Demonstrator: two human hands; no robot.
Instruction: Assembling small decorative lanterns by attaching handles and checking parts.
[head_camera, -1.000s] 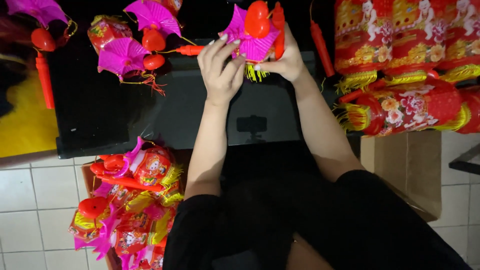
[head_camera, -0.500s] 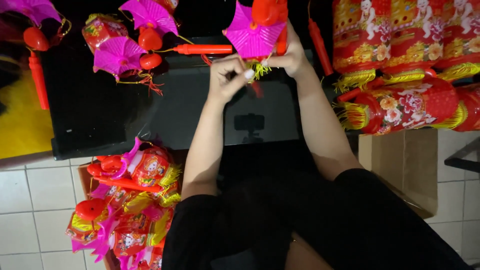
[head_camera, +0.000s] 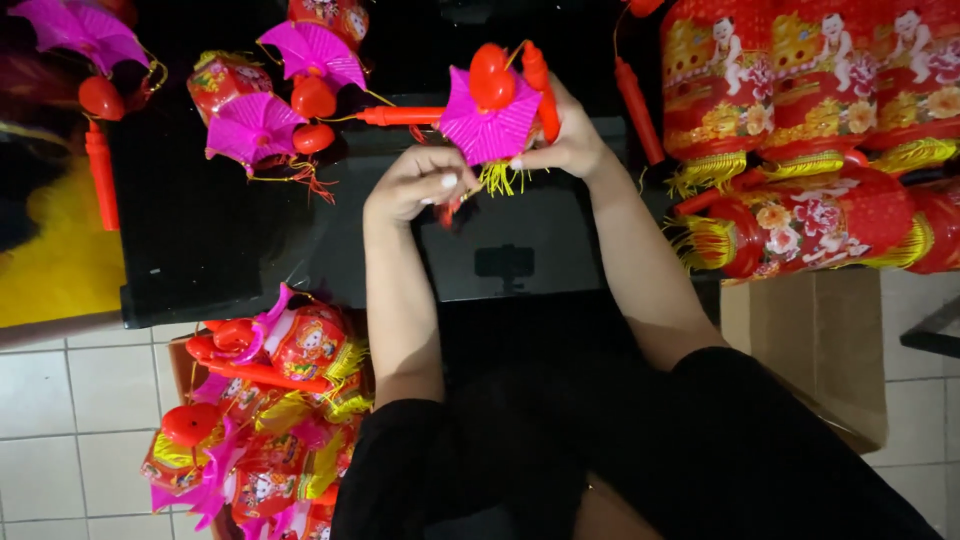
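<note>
1. The right hand (head_camera: 570, 145) is clamped on a toy lantern (head_camera: 490, 115) with a magenta pleated fan top, a red ball knob and a yellow fringe, holding it above the black tabletop (head_camera: 220, 240)
2. The left hand (head_camera: 415, 185) is curled closed just below the lantern, fingertips pinching a small red piece at the fringe; what that piece is cannot be told
3. A red stick handle (head_camera: 400, 116) juts out leftward from the lantern
4. Further left on the table lie more magenta fan lanterns (head_camera: 260, 125)
5. To the right sits a stack of red printed lanterns with yellow tassels (head_camera: 810, 110)
6. Below left, on the tiled floor (head_camera: 60, 400), a heap of finished lanterns (head_camera: 260, 400) fills a box
</note>
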